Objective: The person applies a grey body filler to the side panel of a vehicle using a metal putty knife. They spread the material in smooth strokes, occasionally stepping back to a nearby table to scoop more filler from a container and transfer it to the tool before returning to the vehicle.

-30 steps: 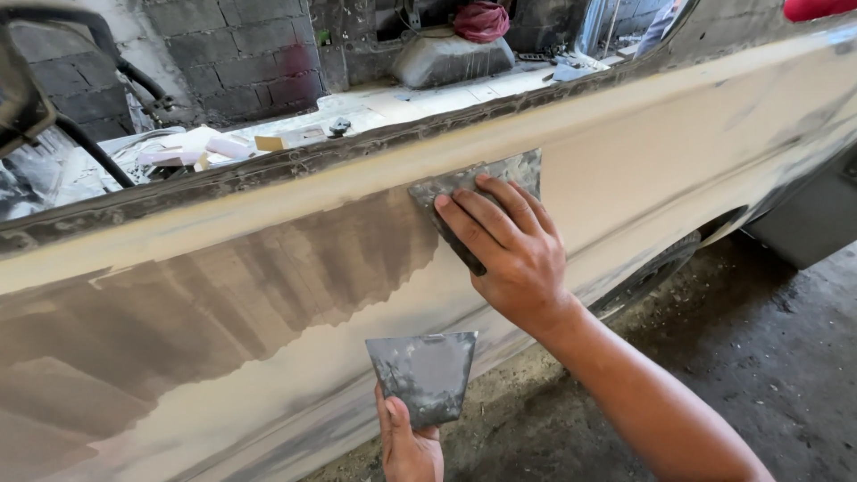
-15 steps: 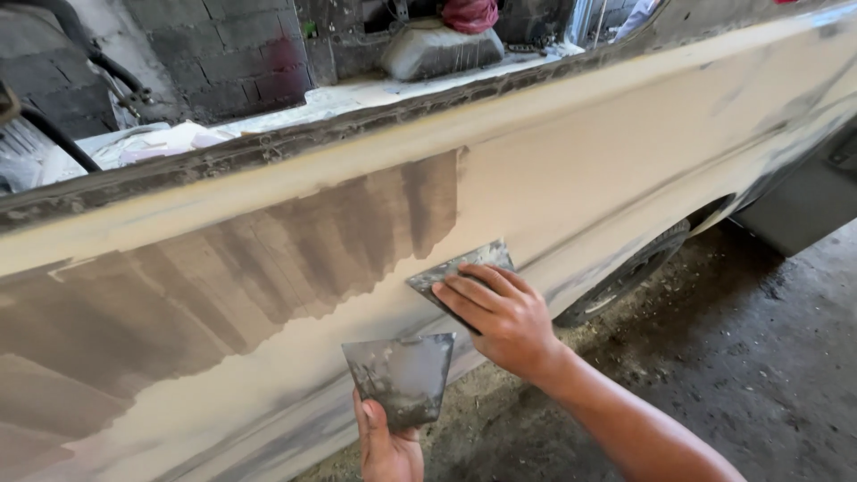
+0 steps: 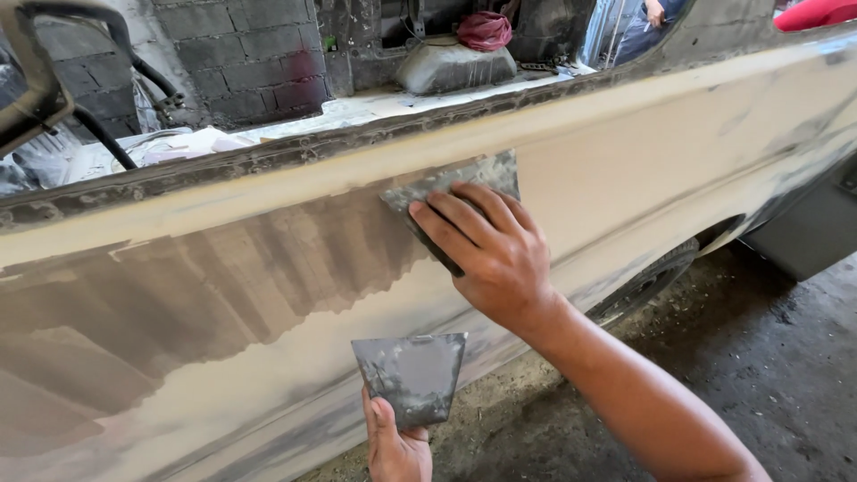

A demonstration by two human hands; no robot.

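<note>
On the car body panel our right hand presses a filler spreader, fingers flat together; left hand fingers clamped on a second spreader

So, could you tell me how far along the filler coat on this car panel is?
Done: grey filler bands cover the panel's left part. In hand: the right hand presses a spreader at the bands' right edge; the left hand holds a filler-smeared board. Left: the bare cream panel to the right.
</note>
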